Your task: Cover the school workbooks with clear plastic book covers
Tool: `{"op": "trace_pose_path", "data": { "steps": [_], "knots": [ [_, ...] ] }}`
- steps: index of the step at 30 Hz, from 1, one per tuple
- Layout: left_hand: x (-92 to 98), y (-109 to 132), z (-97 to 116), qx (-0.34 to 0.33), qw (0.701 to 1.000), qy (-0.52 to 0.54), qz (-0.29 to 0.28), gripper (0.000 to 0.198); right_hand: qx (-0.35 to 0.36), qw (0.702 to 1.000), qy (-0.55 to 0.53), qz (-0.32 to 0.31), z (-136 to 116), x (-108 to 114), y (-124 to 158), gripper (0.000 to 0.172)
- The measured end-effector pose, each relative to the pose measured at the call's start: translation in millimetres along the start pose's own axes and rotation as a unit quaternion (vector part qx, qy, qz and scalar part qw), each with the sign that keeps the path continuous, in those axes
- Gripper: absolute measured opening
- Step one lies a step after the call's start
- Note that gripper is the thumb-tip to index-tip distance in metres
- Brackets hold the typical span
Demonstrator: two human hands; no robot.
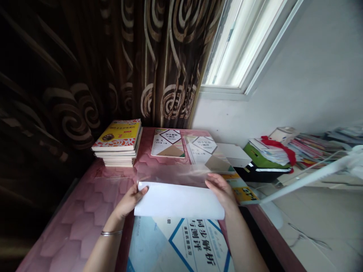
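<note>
Blue-and-white workbook (181, 245) is lying nearest on the pink-covered desk (81, 230). Just beyond, left hand (129, 202) and right hand (222, 190) are gripping opposite sides of a white sheet (178, 200), with clear film (176, 175) extending past its far edge. The sheet is overlapping the workbook's far end in view. Farther off, a book stack (117, 143) is standing left of a booklet (168, 144), and a patterned curtain (159, 64) is hanging behind.
</note>
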State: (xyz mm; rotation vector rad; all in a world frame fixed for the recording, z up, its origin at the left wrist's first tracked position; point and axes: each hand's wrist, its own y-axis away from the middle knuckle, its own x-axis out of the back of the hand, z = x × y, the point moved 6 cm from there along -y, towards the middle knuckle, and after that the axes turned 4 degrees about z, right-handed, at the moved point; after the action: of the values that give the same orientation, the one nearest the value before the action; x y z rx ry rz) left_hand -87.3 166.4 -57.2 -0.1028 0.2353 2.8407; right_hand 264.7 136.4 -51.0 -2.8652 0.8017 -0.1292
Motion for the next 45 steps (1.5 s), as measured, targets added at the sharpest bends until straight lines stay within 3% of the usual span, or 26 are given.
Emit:
{"op": "trace_pose_path", "data": {
  "steps": [4, 13, 20, 27, 35, 45],
  "knots": [
    [3.4, -4.8, -1.4, -0.019, 0.998, -0.025, 0.050, 0.051, 0.015, 0.996, -0.085, 0.000, 0.3, 2.8, 2.8, 0.049],
    [4.8, -12.2, 4.8, -0.080, 0.988, -0.020, 0.131, 0.050, 0.008, 0.995, -0.103, -0.003, 12.4, 8.9, 12.3, 0.060],
    [4.5, -10.9, 1.4, -0.067, 0.991, 0.008, 0.118, 0.043, 0.001, 0.997, -0.082, 0.001, 14.4, 6.7, 12.7, 0.058],
    [3.2, -10.7, -1.0, -0.055, 0.992, 0.047, 0.102, 0.045, 0.015, 0.998, -0.055, -0.042, 6.4, 5.7, 14.3, 0.056],
    [5.0, -8.7, 1.3, -0.063, 0.988, 0.046, 0.133, 0.048, -0.005, 0.994, -0.112, -0.014, 5.7, 1.0, 15.1, 0.076],
    [5.0, -8.8, 0.1, -0.053, 0.989, 0.036, 0.134, 0.050, -0.018, 0.996, -0.082, -0.011, 15.4, 5.4, 12.0, 0.055]
  ]
}}
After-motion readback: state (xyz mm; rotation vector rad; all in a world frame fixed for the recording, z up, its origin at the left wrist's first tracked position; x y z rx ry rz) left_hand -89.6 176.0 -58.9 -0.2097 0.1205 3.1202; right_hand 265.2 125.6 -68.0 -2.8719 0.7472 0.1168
